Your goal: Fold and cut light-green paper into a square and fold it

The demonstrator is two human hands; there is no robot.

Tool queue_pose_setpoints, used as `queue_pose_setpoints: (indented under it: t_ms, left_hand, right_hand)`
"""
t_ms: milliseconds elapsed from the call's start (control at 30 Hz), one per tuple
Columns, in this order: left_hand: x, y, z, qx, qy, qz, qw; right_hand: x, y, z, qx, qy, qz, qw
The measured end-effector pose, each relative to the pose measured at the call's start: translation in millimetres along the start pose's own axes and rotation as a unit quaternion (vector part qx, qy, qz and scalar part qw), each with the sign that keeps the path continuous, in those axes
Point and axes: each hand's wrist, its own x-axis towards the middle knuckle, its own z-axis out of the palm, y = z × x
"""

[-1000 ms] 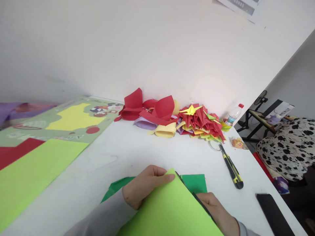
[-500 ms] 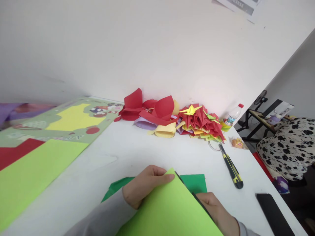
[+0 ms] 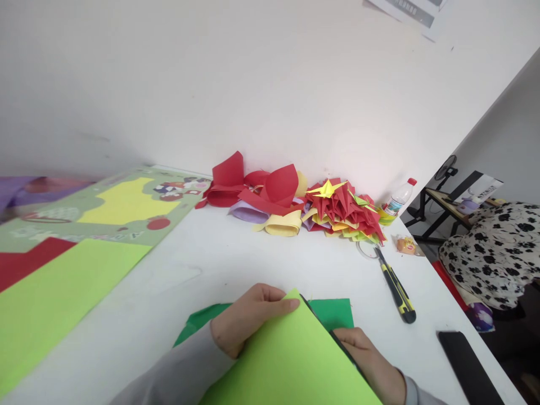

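Note:
My left hand (image 3: 257, 315) pinches the top corner of a lime green sheet (image 3: 291, 360) between thumb and fingers. Along the sheet's right edge runs a thin dark strip or tool (image 3: 347, 351), and my right hand (image 3: 369, 357) is closed around it; most of this dark thing is hidden by the sheet. A darker green piece (image 3: 333, 313) lies on the table behind the lime sheet and shows on both sides of it.
Red paper shapes (image 3: 280, 188) and a pile of folded paper (image 3: 337, 208) line the wall. On the right are a bottle (image 3: 399, 198), a yellow-black cutter (image 3: 396, 287) and a black flat object (image 3: 468, 365). Lime paper (image 3: 80, 298) covers the left side.
My right hand has shifted very slightly, up along the sheet's right edge. My left hand stays on the sheet's corner.

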Motion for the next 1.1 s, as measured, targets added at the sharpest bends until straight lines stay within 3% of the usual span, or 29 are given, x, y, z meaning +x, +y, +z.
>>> queue_pose_setpoints:
  t_ms: [700, 900, 1100]
  left_hand:
    - [-3.6, -0.7, 19.9, 0.012, 0.002, -0.005, 1.000]
    - [-2.8, -4.0, 20.5, 0.007, 0.008, 0.000, 1.000]
    - [-4.2, -3.0, 21.1, -0.005, 0.005, 0.000, 1.000]
  right_hand:
    - [-7.1, -0.3, -0.2, -0.006, 0.067, 0.008, 0.998]
    - [-7.2, -8.2, 4.3, -0.015, 0.051, 0.012, 0.999]
    - [-0.4, 1.4, 2.2, -0.016, 0.015, -0.003, 1.000]
